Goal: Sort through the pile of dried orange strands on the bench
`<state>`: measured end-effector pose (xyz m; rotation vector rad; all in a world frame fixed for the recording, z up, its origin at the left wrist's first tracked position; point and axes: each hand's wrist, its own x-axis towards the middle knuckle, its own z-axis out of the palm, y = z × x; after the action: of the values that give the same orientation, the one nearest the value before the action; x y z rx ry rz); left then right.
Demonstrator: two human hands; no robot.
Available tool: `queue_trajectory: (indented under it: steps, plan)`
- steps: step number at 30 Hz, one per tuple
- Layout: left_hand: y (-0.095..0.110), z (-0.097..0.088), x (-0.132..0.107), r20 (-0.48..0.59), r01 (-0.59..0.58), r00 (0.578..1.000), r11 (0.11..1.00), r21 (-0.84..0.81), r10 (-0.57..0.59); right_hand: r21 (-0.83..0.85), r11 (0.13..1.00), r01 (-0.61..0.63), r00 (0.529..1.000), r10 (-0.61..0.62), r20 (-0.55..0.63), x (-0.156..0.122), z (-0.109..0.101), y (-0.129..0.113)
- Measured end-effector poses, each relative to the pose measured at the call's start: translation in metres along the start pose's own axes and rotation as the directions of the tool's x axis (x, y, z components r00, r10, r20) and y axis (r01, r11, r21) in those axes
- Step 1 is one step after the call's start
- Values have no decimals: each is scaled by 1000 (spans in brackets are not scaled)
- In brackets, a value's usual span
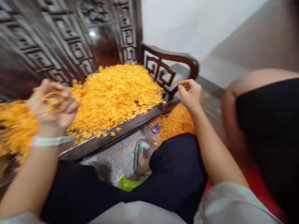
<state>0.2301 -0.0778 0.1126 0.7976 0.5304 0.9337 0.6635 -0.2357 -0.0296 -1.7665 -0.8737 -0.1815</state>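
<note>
My left hand (54,104), a pale band on its wrist, is raised at the left with its fingers curled. Thin yellow loops (51,101) lie across its palm and fingers; motion blur hides what exactly they are. Off to the right, my right hand (190,93) is held up near the bench's armrest, thumb and index finger pinched together. Whatever sits in that pinch is too small to make out. Between the two hands, a large heap of small orange-yellow pieces, like flower heads, (114,90) covers the bench seat.
The dark carved wooden bench (173,57) stands against a white wall. More orange pieces (176,124) lie on the floor beside a clear bottle with a blue cap (154,129). A bright green object (128,183) shows between my legs. Another person's knee (235,112) is close at right.
</note>
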Motion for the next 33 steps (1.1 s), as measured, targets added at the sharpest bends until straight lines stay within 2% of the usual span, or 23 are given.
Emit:
queue_trajectory:
  steps: [2,3,5,6,8,10,11,13,15,18,20,21,24,26,28,30,33]
  plan:
    - [9,-10,-4,-4,-124,992,988,88,124,154,978,141,982,-158,99,-11,25,-45]
    - [8,-12,-3,1,-147,989,980,134,149,231,955,185,960,-225,164,-19,35,-71]
    - [2,-14,-1,-10,-131,991,969,207,136,365,901,234,890,-350,293,-40,53,-126]
    - [-2,-15,0,-17,-122,991,966,226,129,424,873,241,838,-408,363,-51,62,-151]
    - [-8,-19,-3,-18,-116,992,965,235,123,524,823,219,723,-497,480,-73,83,-194]
    - [-9,-28,-8,-11,-122,992,969,215,128,598,785,161,623,-551,555,-92,106,-224]
    - [-8,-33,-11,-16,-125,991,969,211,131,625,770,125,585,-566,581,-101,119,-236]
    - [-5,-45,-16,-42,-123,990,968,220,135,661,749,40,542,-572,615,-117,144,-253]
    - [1,-59,-20,-59,-125,988,964,234,143,688,724,-52,539,-560,630,-128,167,-264]
    - [10,-81,-22,-56,-134,987,958,253,153,730,653,-200,579,-523,626,-137,194,-277]
    - [15,-95,-22,-68,-129,986,958,255,151,720,623,-304,578,-481,660,-139,208,-282]
    - [17,-101,-23,-76,-129,985,960,248,152,700,618,-358,560,-457,690,-139,213,-285]
    - [18,-117,-22,-83,-128,985,968,214,148,619,594,-514,462,-416,783,-145,229,-290]
    - [18,-125,-21,-84,-118,987,971,208,138,599,574,-559,429,-417,801,-149,239,-291]
    - [18,-130,-20,-91,-94,989,968,234,118,615,572,-543,451,-419,788,-152,249,-290]
    - [20,-135,-20,-110,-30,991,943,331,70,640,582,-502,510,-398,762,-151,255,-287]
    - [24,-141,-18,-110,46,994,843,536,16,647,623,-439,568,-365,737,-145,262,-282]
